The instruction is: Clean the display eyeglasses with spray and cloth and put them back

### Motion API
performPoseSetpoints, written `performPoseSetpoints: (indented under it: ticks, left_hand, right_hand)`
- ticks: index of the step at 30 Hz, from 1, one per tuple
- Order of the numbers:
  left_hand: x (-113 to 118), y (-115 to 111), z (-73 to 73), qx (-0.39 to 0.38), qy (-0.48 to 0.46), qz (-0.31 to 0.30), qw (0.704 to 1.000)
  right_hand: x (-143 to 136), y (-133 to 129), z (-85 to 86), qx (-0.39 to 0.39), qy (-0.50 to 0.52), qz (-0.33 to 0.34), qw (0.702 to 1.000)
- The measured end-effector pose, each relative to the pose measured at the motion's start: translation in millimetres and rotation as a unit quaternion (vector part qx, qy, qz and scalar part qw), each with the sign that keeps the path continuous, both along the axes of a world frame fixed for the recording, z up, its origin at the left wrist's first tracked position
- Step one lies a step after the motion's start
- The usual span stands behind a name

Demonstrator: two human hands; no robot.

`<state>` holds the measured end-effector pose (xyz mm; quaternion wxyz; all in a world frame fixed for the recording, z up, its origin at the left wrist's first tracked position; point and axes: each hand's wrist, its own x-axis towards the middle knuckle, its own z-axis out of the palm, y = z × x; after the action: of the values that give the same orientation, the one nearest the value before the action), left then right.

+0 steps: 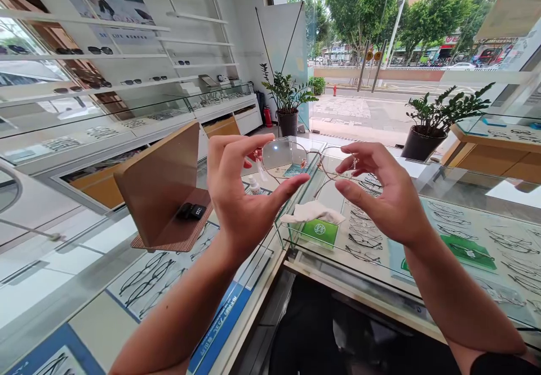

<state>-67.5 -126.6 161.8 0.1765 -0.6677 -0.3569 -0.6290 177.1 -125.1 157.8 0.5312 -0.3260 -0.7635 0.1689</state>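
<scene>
A pair of thin-rimmed eyeglasses (313,152) is held up in front of me, above the glass counter. My left hand (240,194) grips its left side, thumb below the lens and fingers at the upper outer edge. On the other side, my right hand (380,194) holds the right rim between thumb and fingers. Both lenses are clear and see-through. Below the glasses, a crumpled white cloth (313,212) lies on the counter near a green card (320,233). A small white bottle (254,185) stands behind my left hand.
A brown stand or mirror back (158,183) rises at the left, with a black object (192,211) on its base. Glass display counters (359,265) hold many eyeglasses. Potted plants (288,121) stand near the window.
</scene>
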Motion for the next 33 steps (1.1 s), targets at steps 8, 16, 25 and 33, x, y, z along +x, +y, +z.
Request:
performPoseSetpoints:
  ticks: [8,16,25,33]
  left_hand:
    - [-0.8,14.2,-4.4,0.002,-0.006,0.014,1.000]
    - [-0.1,28.6,-14.8,-0.024,0.002,0.021,1.000]
    - [-0.1,44.6,-29.1,-0.070,-0.023,-0.048,0.996]
    - [6.0,47.8,-29.7,-0.047,-0.051,-0.084,0.994]
  right_hand:
    - [0.6,26.8,-0.5,0.030,-0.033,-0.010,0.999]
    - [1.0,38.2,-8.4,0.024,-0.025,-0.019,0.999]
    - [8.6,50.6,-14.4,-0.020,-0.020,0.015,0.999]
    - [5.8,60.9,-20.3,-0.074,-0.018,0.046,0.996]
